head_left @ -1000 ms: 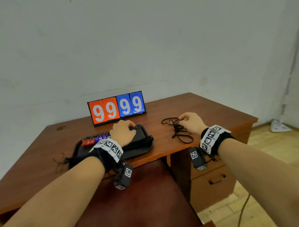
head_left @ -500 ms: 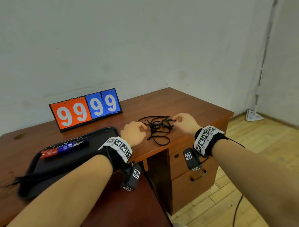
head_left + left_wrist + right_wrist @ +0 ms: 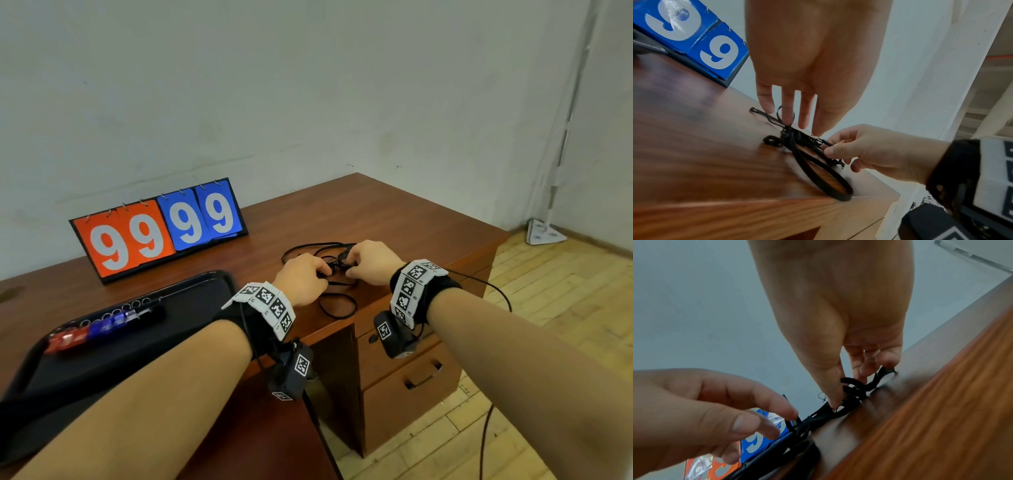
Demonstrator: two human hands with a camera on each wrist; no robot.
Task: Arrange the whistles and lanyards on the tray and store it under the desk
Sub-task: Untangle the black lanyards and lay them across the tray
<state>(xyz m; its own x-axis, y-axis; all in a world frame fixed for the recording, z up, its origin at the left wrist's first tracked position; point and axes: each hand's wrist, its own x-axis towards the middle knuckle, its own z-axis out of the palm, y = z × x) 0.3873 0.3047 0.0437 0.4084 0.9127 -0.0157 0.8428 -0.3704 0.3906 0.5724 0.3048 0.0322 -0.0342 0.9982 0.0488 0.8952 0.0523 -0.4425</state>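
While the black tray lies at the near left of the worktop, it holds a row of whistles, red at the left end, then blue, then dark, each with a small ring at its far side; dark cords trail over the tray's near left rim. Right of the tray, a tangle of black lanyards lies on the bare wood, one loop reaching toward the near edge. Both hands meet over this tangle. The left hand has its fingers straight and slightly apart, tips touching the cords from above. The right hand has its thumb and fingers curled and pinched on a bunch of the cords. Beyond the tray, at the far left, stands a flip scoreboard, two orange nines and two blue nines. Below the worktop's right part, drawers with a dark handle face the wooden floor.
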